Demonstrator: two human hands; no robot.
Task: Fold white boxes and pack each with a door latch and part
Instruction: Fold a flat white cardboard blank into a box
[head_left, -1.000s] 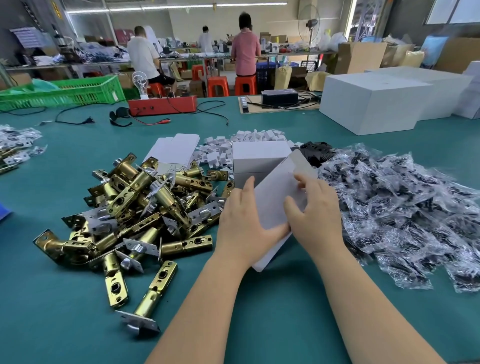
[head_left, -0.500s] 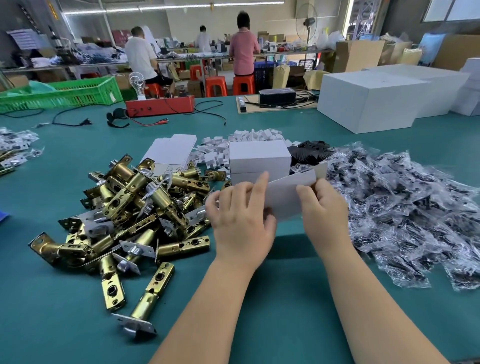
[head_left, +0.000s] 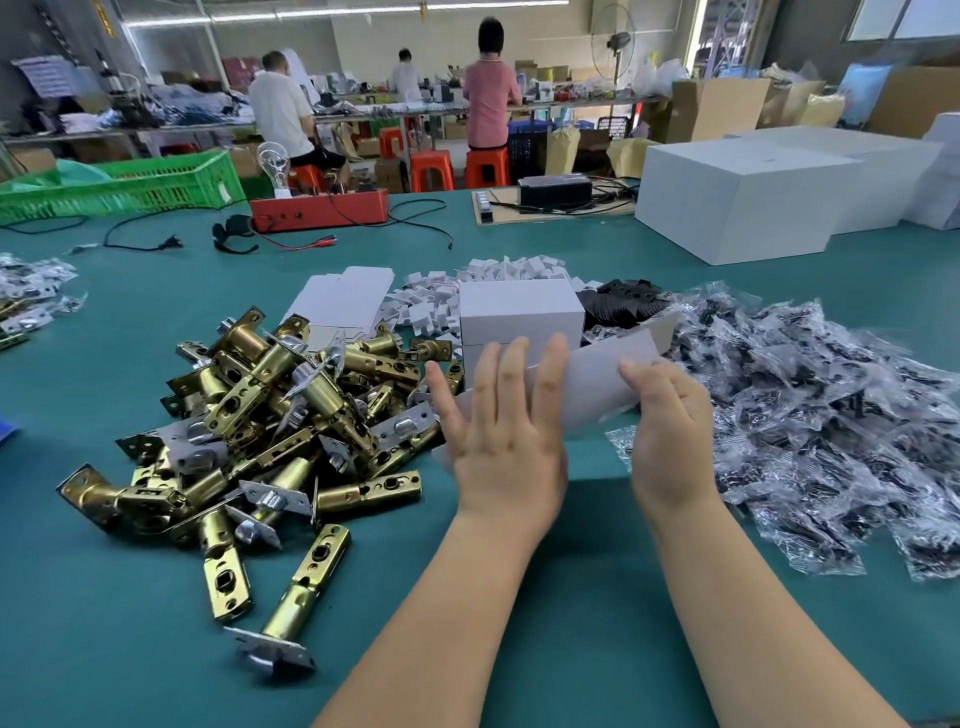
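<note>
Teal tabletop, spread with stock. Large white cartons at far right, faces blank, no print legible. Heap of clear bagged parts at right; heap of brass door latches at left, bolts lying every way. Stack of folded white boxes behind the hands, flanked by flat box blanks at left. Unfolded white box blank held above the tabletop between both hands, long axis running from lower left up to upper right, far end toward the bagged parts; surface plain, no writing seen. Left hand laid flat on the blank, fingers straight and spread wide. Right hand gripped the blank's right portion, fingers curled around it.
</note>
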